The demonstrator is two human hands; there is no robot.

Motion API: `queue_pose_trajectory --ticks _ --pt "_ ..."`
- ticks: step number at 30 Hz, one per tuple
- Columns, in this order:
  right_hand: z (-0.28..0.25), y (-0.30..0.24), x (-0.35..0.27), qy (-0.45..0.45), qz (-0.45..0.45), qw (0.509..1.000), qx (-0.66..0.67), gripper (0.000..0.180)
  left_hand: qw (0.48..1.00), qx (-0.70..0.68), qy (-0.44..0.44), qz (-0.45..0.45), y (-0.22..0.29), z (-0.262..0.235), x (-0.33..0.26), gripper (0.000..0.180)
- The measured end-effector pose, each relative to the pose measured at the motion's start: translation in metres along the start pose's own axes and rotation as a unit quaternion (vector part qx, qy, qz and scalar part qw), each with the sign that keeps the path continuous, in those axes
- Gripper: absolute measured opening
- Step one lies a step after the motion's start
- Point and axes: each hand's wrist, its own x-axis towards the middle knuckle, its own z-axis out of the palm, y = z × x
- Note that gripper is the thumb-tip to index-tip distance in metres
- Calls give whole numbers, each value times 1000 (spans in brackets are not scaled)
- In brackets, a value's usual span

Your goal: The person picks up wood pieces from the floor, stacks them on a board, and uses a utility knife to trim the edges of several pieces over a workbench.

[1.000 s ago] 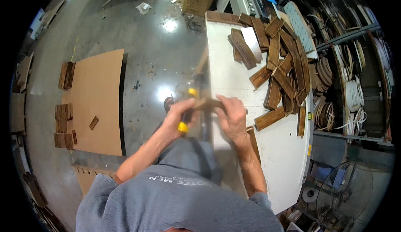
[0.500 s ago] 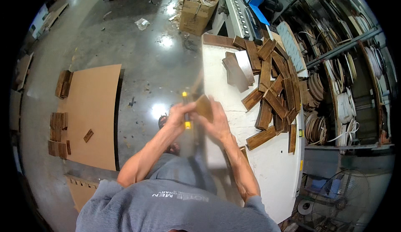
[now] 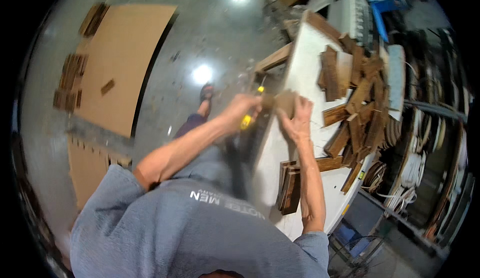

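Observation:
My left hand (image 3: 242,108) is closed around a yellow and dark utility knife (image 3: 246,122), whose thin tip points up and away from me. Just right of it, over the edge of the white table (image 3: 305,73), my right hand (image 3: 299,120) grips a short brown wooden piece (image 3: 285,102). Motion blurs that piece, and I cannot tell whether the knife touches it. Beyond my right hand lies a loose heap of brown wooden pieces (image 3: 357,100). A small stack of the same pieces (image 3: 290,188) rests by my right forearm.
On the left, a large brown sheet (image 3: 130,63) carries a single wooden piece (image 3: 107,87), with small stacks (image 3: 72,73) along its far-left side. Shelves with coiled edging strips (image 3: 410,163) stand on the right. A blue-and-grey machine (image 3: 377,13) is behind the table.
My view has turned, so the table sits further right and tilted. My hands have moved apart; the knife now slants in my left hand, while the wooden piece stays in my right.

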Motion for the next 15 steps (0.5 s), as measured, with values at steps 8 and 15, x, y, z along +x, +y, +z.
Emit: queue_pose_trajectory --ticks 8,15 --pt "26 -6 7 31 -34 999 -8 75 997 49 -54 -15 31 -8 -70 28" --pt "23 -8 8 29 -18 999 8 73 994 63 -87 15 3 11 -50 33"
